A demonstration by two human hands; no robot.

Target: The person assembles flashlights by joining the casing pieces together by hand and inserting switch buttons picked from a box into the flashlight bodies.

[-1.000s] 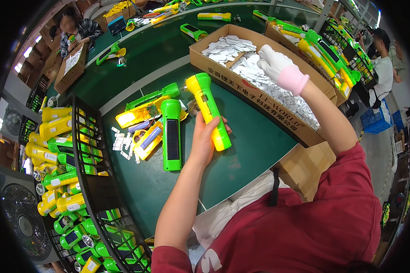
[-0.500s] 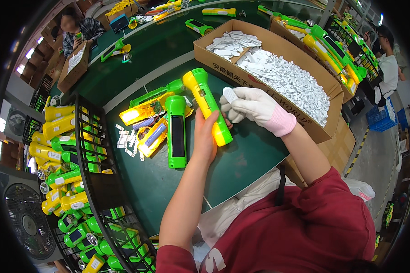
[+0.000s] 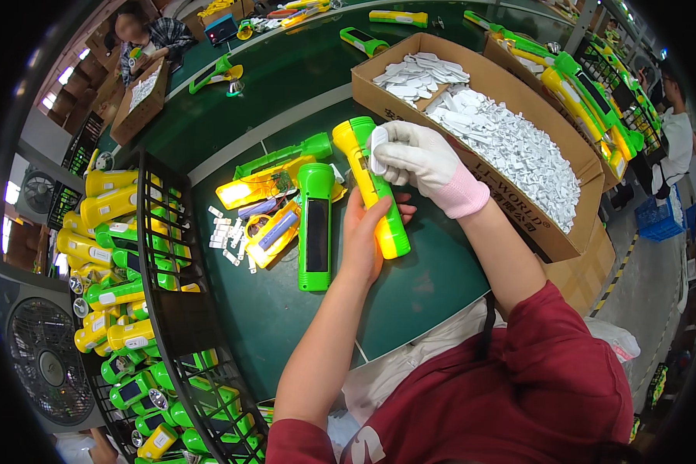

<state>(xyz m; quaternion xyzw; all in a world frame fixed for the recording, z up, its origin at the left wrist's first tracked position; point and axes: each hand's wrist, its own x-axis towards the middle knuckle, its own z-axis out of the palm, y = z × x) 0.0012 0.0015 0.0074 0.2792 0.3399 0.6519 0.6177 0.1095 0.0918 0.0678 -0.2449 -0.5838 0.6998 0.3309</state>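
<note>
Left of the cardboard box (image 3: 369, 93), the left hand (image 3: 363, 230) grips a yellow-and-green flashlight (image 3: 392, 233); the gloved right hand (image 3: 423, 161) pinches a white plastic strip (image 3: 378, 151) at its side. Fitting seems underway, probably needing careful alignment.

A factory workshop — flashlights (image 3: 110, 209) fill a crate (image 3: 181, 313), parts (image 3: 510, 147) a carton (image 3: 370, 94).

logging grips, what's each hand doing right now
Left hand: closed around a yellow-and-green flashlight.
Gloved right hand: closed, pinching a white piece by the flashlight.
</note>
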